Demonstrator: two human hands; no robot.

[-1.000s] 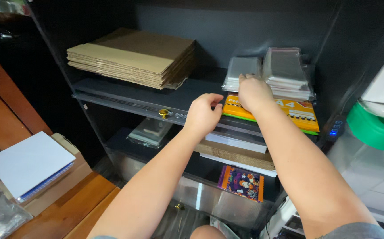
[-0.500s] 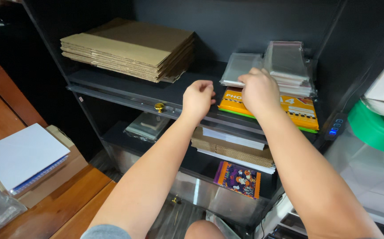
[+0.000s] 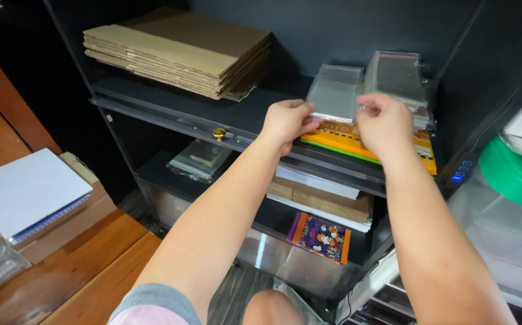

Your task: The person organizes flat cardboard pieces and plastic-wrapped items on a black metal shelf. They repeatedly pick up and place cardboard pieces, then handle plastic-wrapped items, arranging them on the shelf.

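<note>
Pinching the clear sleeve stack (image 3: 333, 93) between my left hand (image 3: 286, 122) and right hand (image 3: 383, 123); my fingertips seem hidden beneath it.

A: Where are the 2 hands?
B: The left hand (image 3: 286, 122) and right hand (image 3: 384, 122) both pinch a stack of clear bags (image 3: 334, 93) on the upper shelf (image 3: 171, 108).
A: Underneath?
B: An orange-yellow packet (image 3: 363, 146); flattened cardboard boxes (image 3: 180, 49) lie well left.
</note>
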